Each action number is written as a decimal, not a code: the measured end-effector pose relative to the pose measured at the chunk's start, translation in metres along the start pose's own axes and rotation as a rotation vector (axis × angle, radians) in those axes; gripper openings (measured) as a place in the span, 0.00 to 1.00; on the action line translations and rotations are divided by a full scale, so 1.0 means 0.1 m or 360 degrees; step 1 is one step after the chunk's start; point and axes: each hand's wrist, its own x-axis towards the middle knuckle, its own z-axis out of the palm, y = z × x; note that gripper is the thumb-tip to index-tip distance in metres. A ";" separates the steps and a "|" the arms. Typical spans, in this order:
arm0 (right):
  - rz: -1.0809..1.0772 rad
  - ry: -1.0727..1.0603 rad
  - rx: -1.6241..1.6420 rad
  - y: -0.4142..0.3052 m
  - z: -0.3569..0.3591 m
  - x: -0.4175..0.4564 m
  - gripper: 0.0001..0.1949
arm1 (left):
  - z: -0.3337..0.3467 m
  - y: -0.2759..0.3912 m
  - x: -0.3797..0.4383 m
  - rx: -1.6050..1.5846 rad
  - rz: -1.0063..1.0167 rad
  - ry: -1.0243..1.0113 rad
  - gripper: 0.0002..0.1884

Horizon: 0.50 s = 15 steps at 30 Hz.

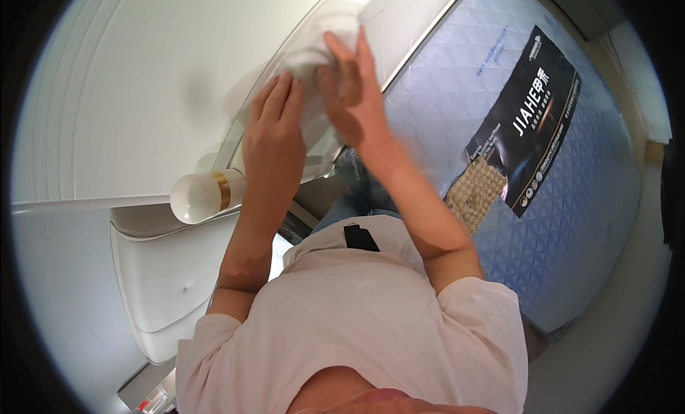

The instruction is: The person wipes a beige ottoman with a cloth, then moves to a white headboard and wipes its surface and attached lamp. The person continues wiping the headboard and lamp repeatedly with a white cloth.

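My left hand (pixel 274 122) lies palm down with its fingers stretched out and close together, over a pale translucent sheet (pixel 313 58) that looks like plastic film or thin cloth. Just to its right is my right hand (pixel 350 101), its fingers apart and some of them bent, above the same blurred material. Nothing distinct shows within the right hand's fingers. Beneath and beside both hands runs the edge strip of a glossy white panel (pixel 160 82). The left palm is hidden, so I cannot tell if it pinches the sheet.
A white rounded post with a gold band (pixel 195 197) is by my left forearm. Below it stands a white padded upholstered piece (pixel 166 275). On the right is a mattress in blue plastic wrap (pixel 578 242), bearing a black printed label (pixel 527 119) and a torn patterned patch (pixel 476 194).
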 end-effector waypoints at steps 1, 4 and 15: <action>-0.0011 -0.0086 0.0084 -0.04 0.06 -0.13 0.27 | -0.06 0.00 -0.06 -0.0023 0.0008 -0.0015 0.19; -0.0068 -0.0207 0.0151 -0.01 0.24 -0.50 0.32 | -0.13 0.02 -0.20 -0.0088 0.0043 -0.0036 0.19; -0.0345 0.0063 -0.0107 0.17 0.35 -0.35 0.36 | 0.08 0.08 -0.32 -0.0078 0.0032 -0.0075 0.24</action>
